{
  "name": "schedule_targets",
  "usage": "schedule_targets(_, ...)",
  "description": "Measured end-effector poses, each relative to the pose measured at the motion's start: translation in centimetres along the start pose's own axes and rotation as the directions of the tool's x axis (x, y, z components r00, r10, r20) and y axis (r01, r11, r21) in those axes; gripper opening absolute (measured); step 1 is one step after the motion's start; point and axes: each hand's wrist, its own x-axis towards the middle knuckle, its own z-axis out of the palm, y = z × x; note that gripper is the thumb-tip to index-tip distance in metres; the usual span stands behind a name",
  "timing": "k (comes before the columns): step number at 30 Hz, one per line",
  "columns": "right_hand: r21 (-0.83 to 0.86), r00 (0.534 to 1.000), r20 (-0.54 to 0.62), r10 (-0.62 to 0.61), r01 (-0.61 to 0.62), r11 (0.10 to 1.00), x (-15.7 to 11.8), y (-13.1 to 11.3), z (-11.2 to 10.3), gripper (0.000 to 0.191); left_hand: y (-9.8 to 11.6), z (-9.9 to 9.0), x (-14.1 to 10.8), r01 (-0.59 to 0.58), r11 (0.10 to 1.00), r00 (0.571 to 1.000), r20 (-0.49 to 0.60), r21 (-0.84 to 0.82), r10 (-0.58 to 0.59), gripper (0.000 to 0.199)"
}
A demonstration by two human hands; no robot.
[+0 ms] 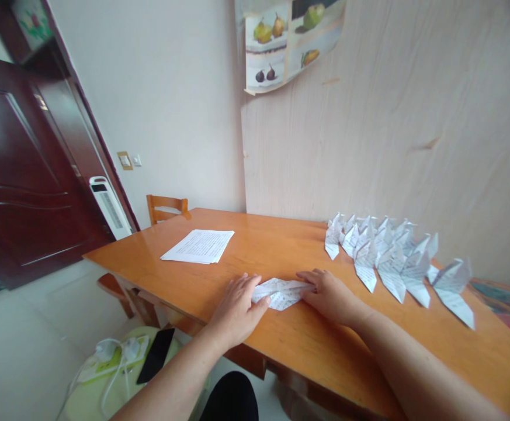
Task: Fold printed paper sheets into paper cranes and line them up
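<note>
A piece of printed paper [282, 294], folded into a flat, pointed shape with creased layers, lies on the wooden table near its front edge. At its left end is my left hand [239, 307], thumb on the near side and fingers along the far side, gripping it. My right hand [330, 295] holds the opposite end, its thumb partly hidden beneath the fingers. To the right stand several folded paper figures [389, 266] of similar printed paper, with upright pointed flaps, set in rows.
A stack of printed sheets [200, 246] lies at the table's [272, 240] left. Behind it is a wooden chair [167, 203]. Below left, a stool [90, 403] carries a power strip [114, 358] with cables and a dark phone [156, 355]. A wall [368, 146] borders the table's far side.
</note>
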Motion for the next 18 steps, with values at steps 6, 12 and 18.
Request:
schedule_targets(6,0.172,0.999,-0.030,0.039,-0.033,0.984,0.3,-0.1,0.5,0.040,-0.2,-0.3,0.1,0.027,0.992,0.999,-0.035,-0.126,-0.031,0.053)
schedule_targets(12,0.357,0.999,0.012,0.045,-0.047,0.933,0.1,-0.7,0.5,0.022,-1.3,0.3,0.3,0.086,0.924,0.995,-0.018,-0.373,-0.100,0.055)
schedule_targets(18,0.420,1.000,0.014,0.023,-0.026,0.907,-0.2,-1.7,-0.1,0.010,-1.4,0.5,0.7,0.130,0.779,0.990,0.033,-0.614,-0.139,0.044)
